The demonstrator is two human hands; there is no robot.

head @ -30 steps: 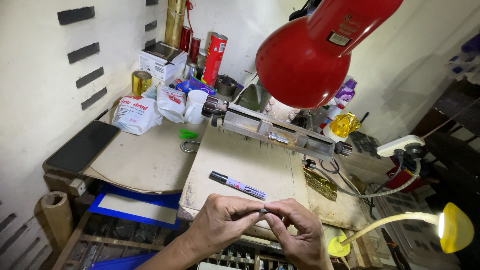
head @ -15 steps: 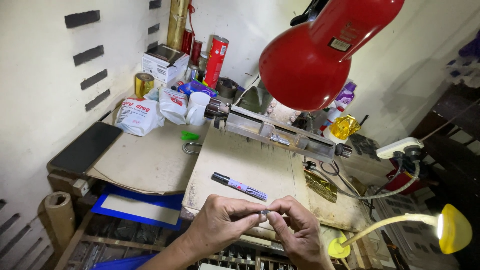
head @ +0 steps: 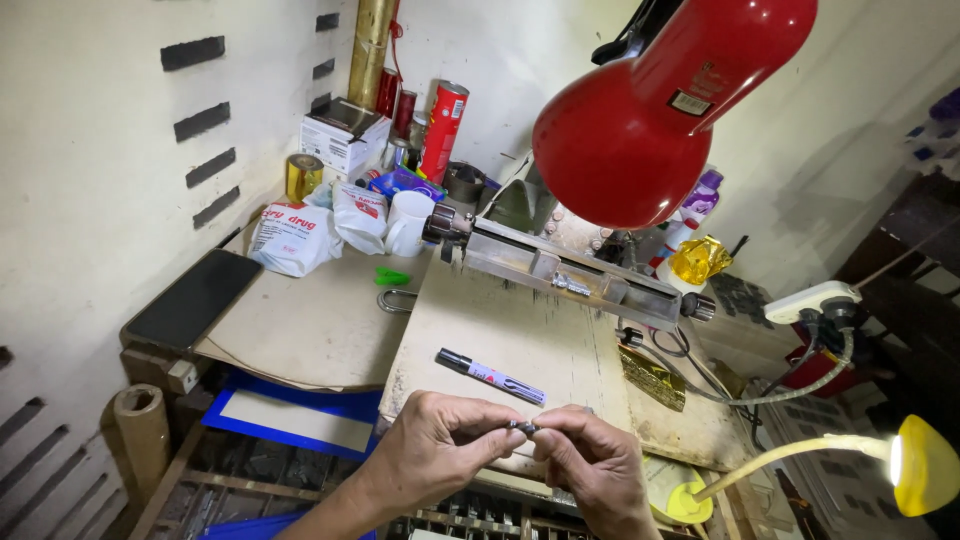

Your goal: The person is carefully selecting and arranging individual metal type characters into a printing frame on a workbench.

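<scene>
While both hands meet at the near edge of the board, left hand and right hand pinch one small dark metal piece between closed fingertips; what it is stays too small to tell. Work looks mid-way, piece not yet set down. Just beyond lies a marker, untouched. Farther back sits a metal rail tool, then a white mug, under a red lamp.
</scene>
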